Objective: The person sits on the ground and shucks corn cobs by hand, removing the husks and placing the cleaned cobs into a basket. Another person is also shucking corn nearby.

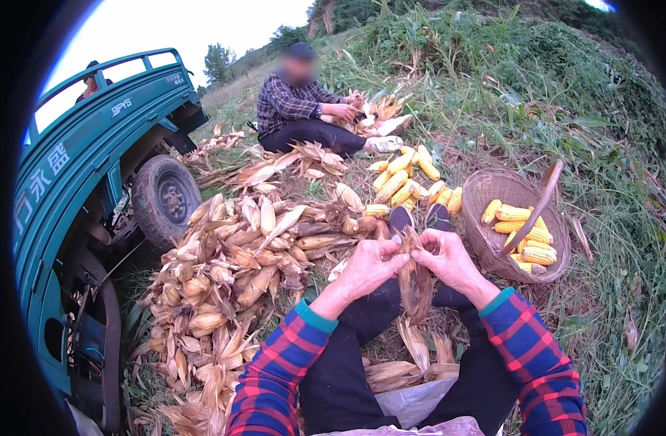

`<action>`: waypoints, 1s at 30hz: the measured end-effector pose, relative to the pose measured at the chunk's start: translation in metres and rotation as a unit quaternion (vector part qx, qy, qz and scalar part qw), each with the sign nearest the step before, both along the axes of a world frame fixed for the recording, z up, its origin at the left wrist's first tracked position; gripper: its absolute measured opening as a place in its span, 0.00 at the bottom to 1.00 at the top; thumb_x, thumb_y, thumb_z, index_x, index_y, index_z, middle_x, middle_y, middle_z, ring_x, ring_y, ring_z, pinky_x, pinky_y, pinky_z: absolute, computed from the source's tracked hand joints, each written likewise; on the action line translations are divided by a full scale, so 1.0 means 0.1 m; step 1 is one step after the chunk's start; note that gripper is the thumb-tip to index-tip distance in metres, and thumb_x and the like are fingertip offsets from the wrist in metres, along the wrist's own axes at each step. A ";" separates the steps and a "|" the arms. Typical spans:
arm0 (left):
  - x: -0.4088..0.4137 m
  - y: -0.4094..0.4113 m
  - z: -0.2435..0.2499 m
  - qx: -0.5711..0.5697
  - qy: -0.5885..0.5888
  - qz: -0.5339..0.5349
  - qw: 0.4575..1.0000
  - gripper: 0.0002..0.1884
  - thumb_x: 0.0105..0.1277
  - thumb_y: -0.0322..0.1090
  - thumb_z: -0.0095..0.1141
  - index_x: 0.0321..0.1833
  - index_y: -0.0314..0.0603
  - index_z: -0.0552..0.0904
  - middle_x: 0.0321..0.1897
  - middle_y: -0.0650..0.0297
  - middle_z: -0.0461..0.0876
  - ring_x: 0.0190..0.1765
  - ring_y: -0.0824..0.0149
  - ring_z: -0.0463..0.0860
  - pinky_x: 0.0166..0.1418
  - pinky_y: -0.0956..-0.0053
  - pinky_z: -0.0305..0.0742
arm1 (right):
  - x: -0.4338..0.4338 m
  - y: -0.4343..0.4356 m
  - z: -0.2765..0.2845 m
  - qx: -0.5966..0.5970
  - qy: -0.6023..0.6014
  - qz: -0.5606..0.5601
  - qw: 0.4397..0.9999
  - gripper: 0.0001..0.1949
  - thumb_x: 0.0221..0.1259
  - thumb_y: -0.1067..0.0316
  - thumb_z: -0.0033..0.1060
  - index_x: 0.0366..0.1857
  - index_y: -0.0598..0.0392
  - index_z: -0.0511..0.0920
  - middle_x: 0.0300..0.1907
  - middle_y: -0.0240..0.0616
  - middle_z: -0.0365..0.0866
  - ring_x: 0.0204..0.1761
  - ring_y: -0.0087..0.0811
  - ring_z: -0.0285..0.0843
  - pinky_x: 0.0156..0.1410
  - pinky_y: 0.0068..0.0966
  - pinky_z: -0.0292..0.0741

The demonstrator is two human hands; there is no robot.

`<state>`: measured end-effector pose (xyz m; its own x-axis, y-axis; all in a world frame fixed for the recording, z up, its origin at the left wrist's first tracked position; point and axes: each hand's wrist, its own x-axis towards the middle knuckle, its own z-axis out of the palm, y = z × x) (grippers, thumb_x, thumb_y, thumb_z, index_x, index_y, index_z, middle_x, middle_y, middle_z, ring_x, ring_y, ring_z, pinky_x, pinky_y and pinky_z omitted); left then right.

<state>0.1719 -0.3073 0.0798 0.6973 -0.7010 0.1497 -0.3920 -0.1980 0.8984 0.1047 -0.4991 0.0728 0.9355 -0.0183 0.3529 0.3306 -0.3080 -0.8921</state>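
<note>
Between my knees, one ear of corn in a dry brown husk (416, 291) hangs from both hands. My left hand (368, 267) pinches the husk near its upper tip. On the other side of that tip, the thumb and fingers of my right hand (450, 260) grip it too. No kernels show on this ear. Loose dry husks (395, 376) lie below it between my legs, partly on a pale sheet (414, 403). A heap of unhusked corn ears (224, 283) spreads to my left. Husked yellow ears (401, 182) lie beyond my shoes.
A wicker basket (477, 196) with an arched handle holds several yellow ears at my right. At left stands a teal cargo vehicle (101, 136) with a muddy wheel (169, 199). Another person (289, 106) sits ahead, handling husks; someone (93, 84) is behind the vehicle. Grass (611, 305) covers the right.
</note>
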 end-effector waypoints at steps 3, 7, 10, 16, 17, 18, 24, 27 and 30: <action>-0.05 0.08 0.01 0.007 -0.080 0.023 0.996 0.11 0.68 0.35 0.61 0.47 0.35 0.87 0.26 0.74 0.82 0.31 0.84 0.75 0.34 0.82 0.74 | 0.00 0.07 0.01 0.020 0.021 0.030 0.999 0.06 0.61 0.70 0.64 0.34 0.62 0.79 0.28 0.27 0.78 0.31 0.14 0.72 0.36 0.19 0.72; -0.15 -0.02 0.12 -0.006 -0.088 0.046 0.995 0.13 0.65 0.36 0.62 0.42 0.31 0.85 0.20 0.67 0.80 0.28 0.81 0.71 0.32 0.76 0.72 | 0.03 0.00 -0.03 0.051 0.027 0.068 0.996 0.06 0.62 0.72 0.63 0.38 0.62 0.79 0.31 0.26 0.78 0.34 0.15 0.71 0.39 0.20 0.72; -0.16 -0.01 0.11 0.028 -0.114 0.059 0.991 0.12 0.64 0.36 0.62 0.40 0.30 0.85 0.20 0.66 0.80 0.28 0.81 0.72 0.32 0.76 0.72 | 0.05 0.00 -0.06 0.027 0.010 0.074 0.997 0.06 0.63 0.73 0.62 0.39 0.62 0.79 0.32 0.27 0.79 0.36 0.18 0.71 0.42 0.21 0.72; -0.10 -0.17 -0.07 -0.091 -0.088 0.097 0.987 0.09 0.63 0.34 0.63 0.35 0.34 0.83 0.22 0.75 0.75 0.28 0.84 0.68 0.31 0.81 0.65 | 0.07 0.03 -0.04 0.048 0.006 0.039 0.998 0.06 0.64 0.72 0.60 0.40 0.63 0.78 0.33 0.31 0.79 0.39 0.19 0.72 0.46 0.24 0.73; -0.07 -0.15 -0.07 -0.096 -0.081 0.103 0.987 0.10 0.63 0.34 0.62 0.36 0.32 0.83 0.23 0.71 0.77 0.28 0.83 0.70 0.32 0.79 0.68 | 0.08 0.05 0.00 0.050 -0.010 0.040 0.998 0.06 0.64 0.73 0.60 0.41 0.62 0.77 0.34 0.32 0.78 0.39 0.19 0.72 0.47 0.24 0.73; -0.13 -0.17 -0.05 -0.101 -0.064 0.107 0.987 0.11 0.63 0.35 0.61 0.37 0.31 0.83 0.23 0.68 0.80 0.28 0.81 0.72 0.33 0.78 0.71 | 0.04 0.05 -0.02 0.052 -0.018 0.036 0.998 0.06 0.64 0.73 0.60 0.41 0.62 0.77 0.34 0.32 0.78 0.40 0.20 0.72 0.47 0.25 0.73; 0.23 -0.18 -0.36 -0.102 -0.117 0.164 0.974 0.11 0.71 0.36 0.53 0.40 0.32 0.78 0.31 0.61 0.81 0.35 0.74 0.75 0.41 0.73 0.74 | 0.16 0.08 -0.09 0.060 -0.095 0.009 0.994 0.08 0.64 0.73 0.58 0.45 0.62 0.76 0.39 0.35 0.79 0.43 0.22 0.73 0.50 0.26 0.73; 0.17 -0.30 -0.18 -0.315 0.191 0.078 0.926 0.13 0.78 0.35 0.45 0.56 0.34 0.75 0.48 0.58 0.84 0.48 0.65 0.85 0.56 0.66 0.81 | 0.12 0.04 0.02 0.199 -0.102 0.030 0.974 0.12 0.68 0.71 0.55 0.52 0.62 0.75 0.46 0.34 0.81 0.48 0.21 0.75 0.54 0.25 0.74; 0.26 -0.15 -0.13 -0.364 0.342 0.090 0.862 0.17 0.77 0.36 0.45 0.60 0.29 0.73 0.54 0.51 0.82 0.57 0.59 0.82 0.64 0.61 0.79 | 0.09 -0.09 0.04 0.301 -0.054 0.001 0.952 0.14 0.71 0.68 0.55 0.57 0.58 0.73 0.49 0.32 0.81 0.50 0.22 0.78 0.55 0.25 0.75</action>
<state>0.1977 -0.3226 0.0666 0.8846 -0.4661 0.0160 0.2561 0.5140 0.8187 0.1134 -0.5080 0.0765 0.8942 -0.2459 0.3740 0.4311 0.2483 -0.8675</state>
